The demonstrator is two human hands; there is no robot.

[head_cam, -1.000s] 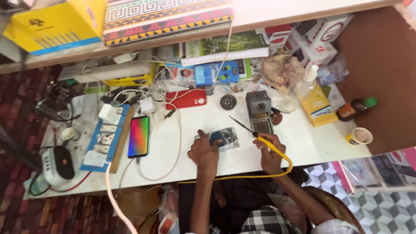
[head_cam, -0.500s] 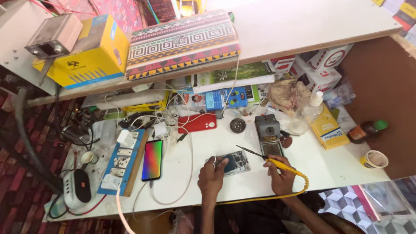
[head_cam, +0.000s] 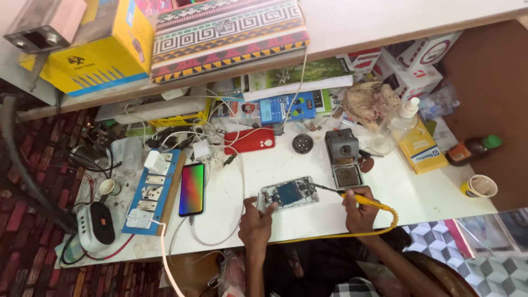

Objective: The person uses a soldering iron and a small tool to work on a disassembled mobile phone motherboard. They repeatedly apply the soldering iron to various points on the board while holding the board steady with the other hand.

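Note:
An opened phone (head_cam: 288,193) with its circuit board showing lies on the white table (head_cam: 308,159). My left hand (head_cam: 256,219) rests at its left end and holds it steady. My right hand (head_cam: 358,211) grips a yellow-handled soldering iron (head_cam: 356,198); the dark tip reaches left and touches the phone's right end. The iron's yellow cable (head_cam: 352,233) curls along the table's near edge.
A grey iron stand with sponge (head_cam: 344,155) sits just behind my right hand. A lit phone (head_cam: 192,188) and a blue socket strip (head_cam: 152,190) lie left. A red phone case (head_cam: 249,141), a clear bottle (head_cam: 392,126), a paper cup (head_cam: 480,186) and boxes crowd the back and right.
The view has tilted upward, so the shelf with the yellow box fills more of the top. Both hands stay at the opened phone, the iron's tip still against it.

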